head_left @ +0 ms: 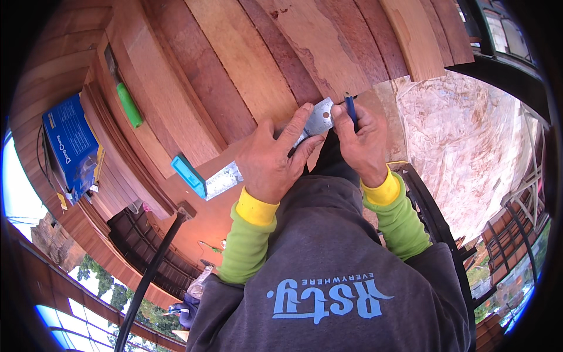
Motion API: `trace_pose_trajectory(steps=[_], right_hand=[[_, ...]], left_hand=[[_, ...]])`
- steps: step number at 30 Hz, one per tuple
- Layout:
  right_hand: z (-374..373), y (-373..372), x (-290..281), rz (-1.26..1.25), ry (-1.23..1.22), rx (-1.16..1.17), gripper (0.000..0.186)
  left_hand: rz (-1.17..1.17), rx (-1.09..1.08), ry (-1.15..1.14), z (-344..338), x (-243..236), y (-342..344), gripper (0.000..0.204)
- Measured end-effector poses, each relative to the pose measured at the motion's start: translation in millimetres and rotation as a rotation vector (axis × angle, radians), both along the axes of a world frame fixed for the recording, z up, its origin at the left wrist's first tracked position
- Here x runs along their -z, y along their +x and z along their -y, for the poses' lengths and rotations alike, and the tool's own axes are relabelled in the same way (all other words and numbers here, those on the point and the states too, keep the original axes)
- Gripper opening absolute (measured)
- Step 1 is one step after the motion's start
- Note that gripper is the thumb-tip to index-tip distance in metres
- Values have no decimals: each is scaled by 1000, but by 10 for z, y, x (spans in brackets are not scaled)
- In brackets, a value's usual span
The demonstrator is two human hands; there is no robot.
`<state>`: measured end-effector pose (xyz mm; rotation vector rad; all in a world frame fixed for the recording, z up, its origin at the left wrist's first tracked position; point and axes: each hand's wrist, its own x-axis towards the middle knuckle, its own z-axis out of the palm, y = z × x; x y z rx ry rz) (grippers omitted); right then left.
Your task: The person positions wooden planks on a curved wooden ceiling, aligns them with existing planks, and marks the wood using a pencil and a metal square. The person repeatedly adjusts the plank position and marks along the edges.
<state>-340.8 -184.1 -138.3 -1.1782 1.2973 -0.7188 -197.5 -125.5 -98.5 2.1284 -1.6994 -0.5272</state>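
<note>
My left hand (272, 154) is closed on a metal square (223, 179) with a teal handle (189, 175), which lies diagonally at the near end of reddish wooden boards (261, 88). Its silvery far end, with a hole (319, 117), shows between both hands; whether this is one piece with the blade is partly hidden by my fingers. My right hand (360, 144) grips a dark blue pencil (350, 110), point upward, with its thumb against that silvery end.
A green-handled tool (129, 105) lies on boards at upper left, near a blue box (70, 141). A black post (152, 270) slants at lower left. Pale, wrinkled sheeting (457, 152) spreads on the right beside dark metal framing.
</note>
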Motion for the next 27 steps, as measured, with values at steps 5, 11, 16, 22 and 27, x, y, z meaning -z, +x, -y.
trace_pose_trajectory(steps=[5,11,16,22,27], right_hand=[[-3,-1,-10,-14,28,-10,22],[6,7,-26,-15,-15,-4,22],[7,5,-14,-31,-40,-20,22],[13,9,-46,1,-12,-21,21],[3,4,-1,14,-53,-24,20]], left_hand=[[50,32,-38,36,-70,9,54],[51,29,-36,31,-55,9,53],[20,11,-77,23,26,-3,54],[16,63,-76,41,54,64,54],[-9,81,-103,42,85,93,55]])
